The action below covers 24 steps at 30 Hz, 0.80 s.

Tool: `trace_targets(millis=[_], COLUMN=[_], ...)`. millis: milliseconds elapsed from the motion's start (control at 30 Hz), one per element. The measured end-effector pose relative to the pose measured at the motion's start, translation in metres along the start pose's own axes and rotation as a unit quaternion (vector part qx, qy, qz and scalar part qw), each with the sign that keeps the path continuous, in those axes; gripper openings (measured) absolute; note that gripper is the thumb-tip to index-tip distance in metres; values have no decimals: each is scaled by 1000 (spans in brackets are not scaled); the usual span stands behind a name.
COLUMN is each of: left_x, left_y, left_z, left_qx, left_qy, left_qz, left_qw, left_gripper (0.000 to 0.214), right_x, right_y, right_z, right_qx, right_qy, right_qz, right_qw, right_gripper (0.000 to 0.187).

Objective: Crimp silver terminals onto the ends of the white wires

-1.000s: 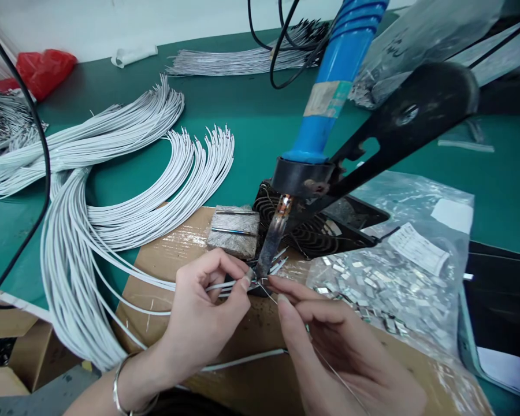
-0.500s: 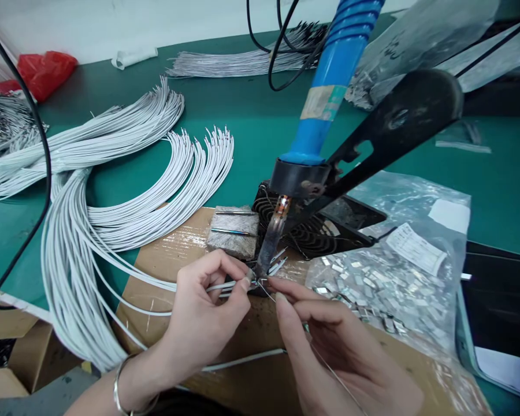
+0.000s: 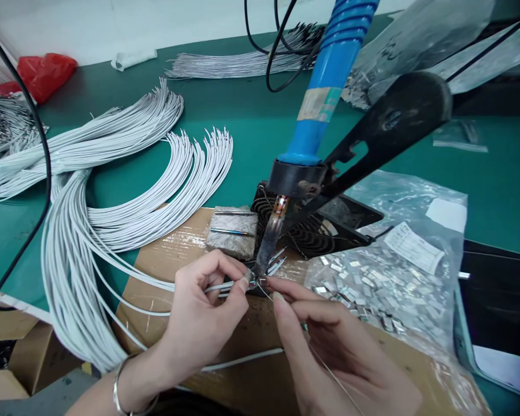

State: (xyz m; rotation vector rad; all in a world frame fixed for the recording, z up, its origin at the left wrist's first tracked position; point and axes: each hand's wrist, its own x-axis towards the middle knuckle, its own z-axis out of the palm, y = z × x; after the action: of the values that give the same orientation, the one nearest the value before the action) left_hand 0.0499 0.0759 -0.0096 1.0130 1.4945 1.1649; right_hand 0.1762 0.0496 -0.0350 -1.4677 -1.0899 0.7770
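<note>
The left hand (image 3: 203, 312) pinches a few white wires (image 3: 225, 286) and the right hand (image 3: 329, 341) narrowly pinches a thin bare wire (image 3: 329, 370), their ends meeting just under the soldering iron (image 3: 316, 121), while a large sheaf of white wires (image 3: 82, 254) and a well-filled bag of small metal tabs (image 3: 372, 289) lie untouched nearby.

1. Tabletop (image 3: 260, 115): green mat.
2. Far side: red plastic bag (image 3: 39, 75), silver-white wire bundle (image 3: 242, 66).
3. Left: looped white wire bundles (image 3: 112, 124), spread across the mat.
4. Front: taped cardboard sheet (image 3: 164, 271) carrying a scuffed block (image 3: 231, 233).
5. Right: clear plastic bag (image 3: 416, 196) of small metal tabs, paper label (image 3: 411, 247) inside or on it, can't tell which.
</note>
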Motion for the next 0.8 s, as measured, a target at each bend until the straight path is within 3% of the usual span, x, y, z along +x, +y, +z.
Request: trace_targets(millis=[167, 800], left_x=[1, -1], left_y=[2, -1], left_z=[0, 0], left_qx=[8, -9], left_qy=[2, -5], left_qz=[-4, 18], left_qw=[1000, 1000], left_gripper=[13, 14], right_x=[0, -2], right_y=[-4, -2], right_z=[5, 4], right_qx=[47, 32], right_qy=[11, 18], right_qz=[8, -5], right_qw=[999, 999], right_gripper=[20, 15])
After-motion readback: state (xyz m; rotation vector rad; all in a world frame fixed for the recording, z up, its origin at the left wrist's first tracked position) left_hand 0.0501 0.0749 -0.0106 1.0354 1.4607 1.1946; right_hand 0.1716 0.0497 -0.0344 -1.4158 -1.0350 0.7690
